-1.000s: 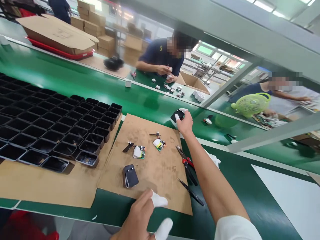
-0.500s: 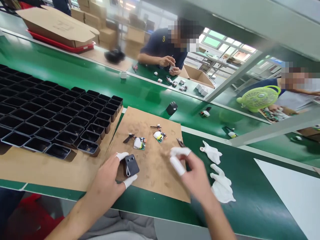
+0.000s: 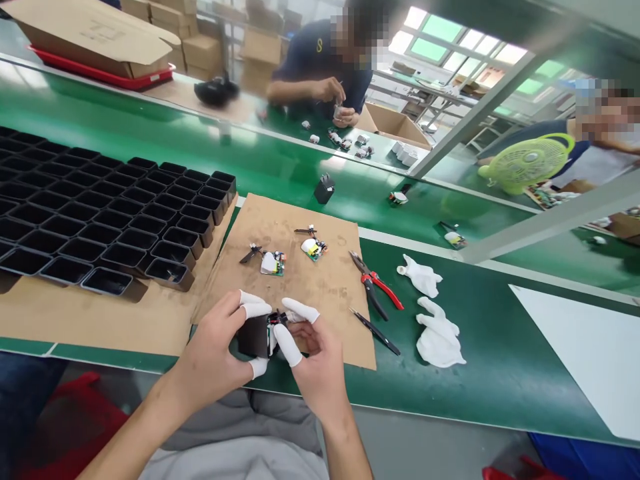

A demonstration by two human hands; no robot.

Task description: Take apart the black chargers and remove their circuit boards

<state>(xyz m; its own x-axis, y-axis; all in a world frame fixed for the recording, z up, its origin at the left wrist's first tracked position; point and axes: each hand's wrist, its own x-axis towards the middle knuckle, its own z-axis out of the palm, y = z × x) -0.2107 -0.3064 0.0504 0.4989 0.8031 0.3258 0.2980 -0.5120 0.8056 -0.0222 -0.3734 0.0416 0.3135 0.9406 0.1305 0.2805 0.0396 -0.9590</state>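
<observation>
My left hand (image 3: 220, 350) grips a black charger housing (image 3: 254, 336) above the near edge of a brown cardboard sheet (image 3: 320, 293). My right hand (image 3: 313, 353) pinches at the open side of that housing, where a small part with red and white shows. Both hands wear white finger cots. Two small circuit boards (image 3: 273, 263) (image 3: 313, 248) lie further back on the cardboard. Another black housing (image 3: 324, 189) stands on the green belt beyond.
A black compartment tray (image 3: 100, 220) lies at left. Red-handled cutters (image 3: 375, 283), black tweezers (image 3: 375, 332) and two white gloves (image 3: 437, 337) lie to the right, with a white sheet (image 3: 585, 363) beyond. Two other people work across the belt, by a green fan (image 3: 525, 163).
My right hand came back from the far black housing on the belt to the near one. My left hand picked that near housing up off the cardboard, and both hands now hold it.
</observation>
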